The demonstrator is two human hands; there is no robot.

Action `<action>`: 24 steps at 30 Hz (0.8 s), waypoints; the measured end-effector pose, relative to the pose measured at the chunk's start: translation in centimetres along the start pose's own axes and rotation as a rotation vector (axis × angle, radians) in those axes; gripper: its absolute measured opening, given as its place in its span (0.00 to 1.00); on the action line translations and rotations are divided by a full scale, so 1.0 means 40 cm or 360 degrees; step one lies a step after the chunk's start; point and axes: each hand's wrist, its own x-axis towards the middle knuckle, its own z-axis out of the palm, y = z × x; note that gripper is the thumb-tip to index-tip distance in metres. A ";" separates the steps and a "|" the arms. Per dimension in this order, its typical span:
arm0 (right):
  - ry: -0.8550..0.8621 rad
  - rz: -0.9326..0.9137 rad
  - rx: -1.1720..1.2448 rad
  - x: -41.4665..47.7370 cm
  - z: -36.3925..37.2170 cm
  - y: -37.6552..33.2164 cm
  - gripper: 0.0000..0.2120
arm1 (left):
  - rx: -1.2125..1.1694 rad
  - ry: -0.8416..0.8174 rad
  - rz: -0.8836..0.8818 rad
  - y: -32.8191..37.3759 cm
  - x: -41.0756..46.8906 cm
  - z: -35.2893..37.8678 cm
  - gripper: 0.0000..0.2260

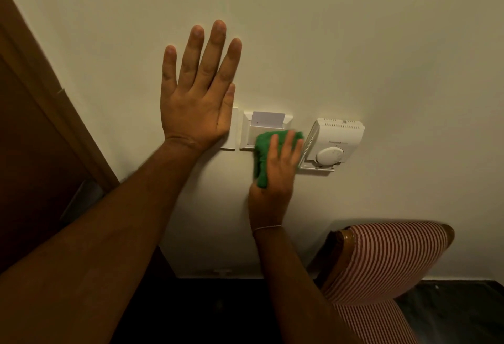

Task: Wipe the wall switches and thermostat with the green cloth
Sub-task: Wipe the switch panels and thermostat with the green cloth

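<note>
right hand (275, 172) presses green cloth (263, 152) on card switch (252, 132).

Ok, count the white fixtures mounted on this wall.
3: a switch plate half hidden under the left hand, a key-card holder in the middle, the thermostat rightmost. More may be hidden.

I am working from a single head camera, so no second view is sharing the scene. It is facing a pale wall (354, 30) straight on and tilting a little downward, sitting within arm's reach of it. The wide lens is bending the door frame (49, 103) at the left edge and catching a striped chair (381, 256) low on the right.
</note>
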 end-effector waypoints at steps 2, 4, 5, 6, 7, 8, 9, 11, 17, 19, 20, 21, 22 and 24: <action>0.0090 0.0096 -0.0007 0.013 -0.008 -0.002 0.40 | 0.0010 0.0008 0.0007 0.002 0.002 -0.002 0.31; 0.0108 0.0113 0.0034 0.018 -0.004 -0.023 0.42 | 0.0003 0.0023 0.0013 0.005 0.003 -0.004 0.31; 0.0090 0.0096 0.0067 0.018 0.002 -0.039 0.42 | -0.0004 0.0028 0.0010 0.005 0.004 -0.004 0.31; 0.0055 0.0057 0.0096 0.017 0.011 -0.055 0.43 | -0.0008 0.0035 0.0004 0.007 0.005 -0.002 0.31; 0.0004 0.0002 0.0114 0.013 0.023 -0.074 0.43 | -0.0006 0.0044 -0.0003 0.006 0.004 -0.001 0.31; -0.0054 -0.0062 0.0119 0.010 0.036 -0.093 0.42 | 0.0006 0.0057 -0.0007 0.006 0.005 0.001 0.31; -0.0104 -0.0119 0.0115 0.006 0.048 -0.109 0.41 | 0.0020 0.0069 -0.0010 0.005 0.006 0.002 0.31; -0.0157 -0.0166 0.0106 0.001 0.066 -0.122 0.40 | 0.0037 0.0081 -0.0008 0.002 0.007 0.006 0.31; -0.0129 -0.0288 0.0110 0.015 0.037 -0.050 0.39 | 0.0020 0.0059 0.0010 0.001 0.003 0.009 0.33; -0.0026 -0.0207 0.0073 0.022 0.012 -0.017 0.40 | 0.0026 0.0040 0.0003 0.001 0.003 0.006 0.33; 0.0020 -0.0152 0.0051 0.026 0.001 -0.002 0.40 | 0.0030 0.0037 0.0002 0.000 0.003 0.004 0.33; 0.0057 -0.0109 0.0031 0.029 -0.007 0.010 0.40 | 0.0029 0.0031 0.0005 0.000 0.002 0.003 0.33; 0.0089 -0.0086 0.0014 0.031 -0.012 0.018 0.40 | 0.0026 0.0026 0.0010 0.001 0.001 0.002 0.32; 0.0115 -0.0072 0.0017 0.030 -0.011 0.021 0.39 | 0.0024 0.0027 0.0016 0.004 0.001 0.002 0.32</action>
